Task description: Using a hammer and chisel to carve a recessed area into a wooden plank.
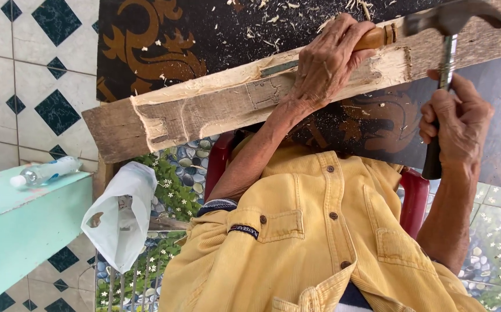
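Observation:
A long weathered wooden plank [204, 110] lies slantwise across a dark board with brown scroll patterns [146, 40], and pale fresh cuts show along its upper edge. My left hand [328, 60] rests on the plank and is closed around a chisel's wooden handle [377, 37]. My right hand [458, 124] grips the dark handle of a claw hammer [450, 23]. The hammer's steel head hangs just beyond the butt end of the chisel. The chisel blade is hidden under my left hand.
Wood chips are scattered over the dark board. A red plastic chair [415, 193] is under me and my yellow shirt [320, 248] fills the bottom. At the left, a white plastic bag [120, 214] hangs beside a turquoise bench [19, 225] carrying a clear bottle [45, 171].

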